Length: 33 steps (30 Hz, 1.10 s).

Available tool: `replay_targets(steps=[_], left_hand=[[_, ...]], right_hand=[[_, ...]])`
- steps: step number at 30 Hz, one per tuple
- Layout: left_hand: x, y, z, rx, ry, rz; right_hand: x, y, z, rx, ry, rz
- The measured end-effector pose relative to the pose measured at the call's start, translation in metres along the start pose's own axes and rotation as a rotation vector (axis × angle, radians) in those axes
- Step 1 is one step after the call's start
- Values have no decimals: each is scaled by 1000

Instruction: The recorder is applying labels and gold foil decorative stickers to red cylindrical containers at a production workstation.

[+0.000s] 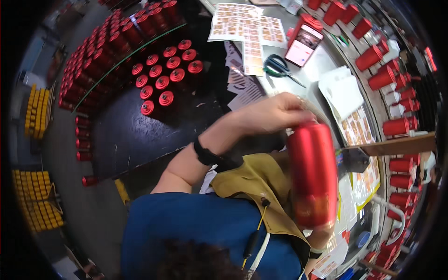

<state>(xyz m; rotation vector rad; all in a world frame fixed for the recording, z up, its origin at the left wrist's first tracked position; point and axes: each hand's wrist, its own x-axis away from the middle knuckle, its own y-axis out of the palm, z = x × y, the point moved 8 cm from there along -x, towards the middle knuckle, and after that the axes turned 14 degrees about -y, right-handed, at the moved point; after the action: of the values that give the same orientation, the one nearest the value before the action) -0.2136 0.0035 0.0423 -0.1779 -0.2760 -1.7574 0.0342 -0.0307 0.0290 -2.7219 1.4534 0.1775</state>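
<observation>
You had the red cylinder [311,172] before your tan apron [247,175], your left hand [285,112] clamped on its top end. Your right hand [323,234] was at its bottom; I couldn't tell its grip.

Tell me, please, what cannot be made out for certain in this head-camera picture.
All in the head view:
- Right grip: most fingers hidden by the red cylinder.
- Left grip: exact fingertip contact at the cylinder's upper end, lost in motion blur.
- Cylinder's surface details: blurred; its far side is turned away.
- Phone: fine screen details too small.
- Red canister at the top: cut off by the picture's edge.
</observation>
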Motion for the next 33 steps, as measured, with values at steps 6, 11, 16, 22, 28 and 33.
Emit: replay_targets(steps=[6,11,16,22,28,33], left_hand=[[92,-161,-83,-319,-24,773],[113,-253,-194,-741,-133,1097],[110,-339,-272,-907,-235,1143],[99,-373,-318,-891,-170,1106],[94,-350,-268,-1049,-375,1120],[46,-255,-94,-748,26,982]], right_hand=[[-25,17,7,202,59,158],[-7,-1,8,331,56,213],[13,-33,0,454,50,348],[21,-52,-15,559,40,435],[32,-82,-43,600,-29,454],[50,-169,-95,912,-32,654]])
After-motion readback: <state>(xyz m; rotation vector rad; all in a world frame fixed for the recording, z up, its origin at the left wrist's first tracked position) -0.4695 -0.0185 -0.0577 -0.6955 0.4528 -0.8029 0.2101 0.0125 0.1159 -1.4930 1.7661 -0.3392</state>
